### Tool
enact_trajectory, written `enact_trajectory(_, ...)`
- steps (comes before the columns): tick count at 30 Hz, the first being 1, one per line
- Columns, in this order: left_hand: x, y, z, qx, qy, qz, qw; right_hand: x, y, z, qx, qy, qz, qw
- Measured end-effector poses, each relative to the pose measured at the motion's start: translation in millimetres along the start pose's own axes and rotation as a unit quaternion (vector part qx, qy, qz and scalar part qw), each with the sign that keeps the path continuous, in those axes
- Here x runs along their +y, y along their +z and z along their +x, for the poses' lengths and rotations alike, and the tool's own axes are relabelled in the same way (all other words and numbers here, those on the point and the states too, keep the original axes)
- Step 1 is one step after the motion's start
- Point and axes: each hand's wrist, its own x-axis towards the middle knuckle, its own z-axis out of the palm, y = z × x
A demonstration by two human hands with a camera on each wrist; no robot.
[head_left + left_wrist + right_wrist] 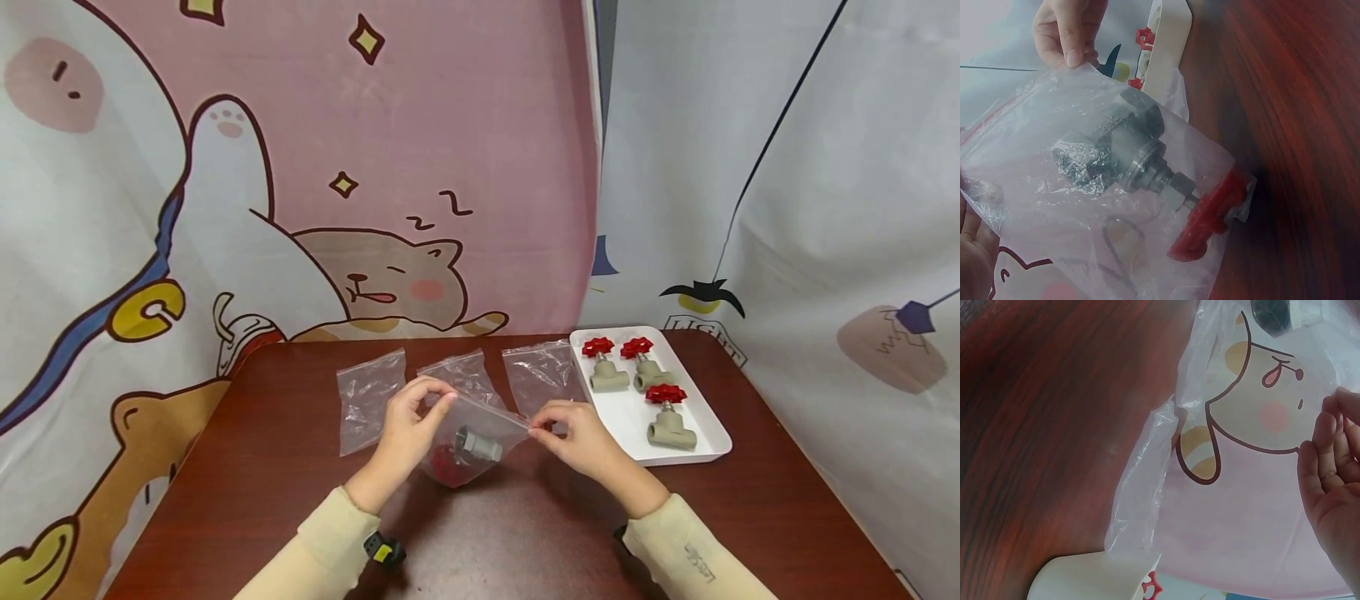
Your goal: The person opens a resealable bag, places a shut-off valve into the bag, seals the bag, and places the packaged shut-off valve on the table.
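Note:
Held up over the table is a clear zip bag (497, 419). Inside it lies a grey metal valve (1125, 144), its red handwheel (1207, 219) down in the bottom corner. My left hand (408, 427) pinches the left end of the bag's zip edge between thumb and fingers. At the opposite end, my right hand (579, 437) pinches the other corner of that edge. The zip edge is stretched straight between the hands. In the right wrist view, only part of the bag shows beyond the right hand (1335, 475).
Three flat clear bags, such as the left one (367, 398), lie along the back of the brown table (285, 475). A white tray (626, 429) at the right holds three beige valves with red handwheels. A printed curtain (480, 150) hangs behind.

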Motion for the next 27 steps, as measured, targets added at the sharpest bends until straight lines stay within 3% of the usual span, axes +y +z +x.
enact_trajectory(10, 0.6, 0.3, -1.3, 0.001, -0.011, 0.001, 0.9999, 1, 1, -2, -0.003, 0.019, 0.003, 1.000)
enact_trajectory(14, -5.4, -2.9, -2.5, -0.026, -0.047, -0.028, 0.9982, 1, 2, -1, -0.008, 0.027, 0.006, 1.000)
enact_trajectory(17, -21.7, -5.1, -7.9, -0.063, -0.098, -0.054, 0.9917, 0, 3, -1, -0.013, 0.035, 0.009, 0.999)
enact_trajectory(19, -33.4, -6.5, -13.3, -0.098, -0.111, -0.072, 0.9864, 0, 4, -1, -0.021, 0.043, 0.011, 0.999)
enact_trajectory(24, -54.1, -11.4, -27.8, -0.202, -0.086, -0.107, 0.9697, 0, 5, -3, -0.042, 0.064, 0.014, 0.997)
enact_trajectory(27, -59.9, -13.5, -35.3, -0.250, -0.087, -0.077, 0.9614, 0, 5, -3, -0.043, 0.071, 0.013, 0.996)
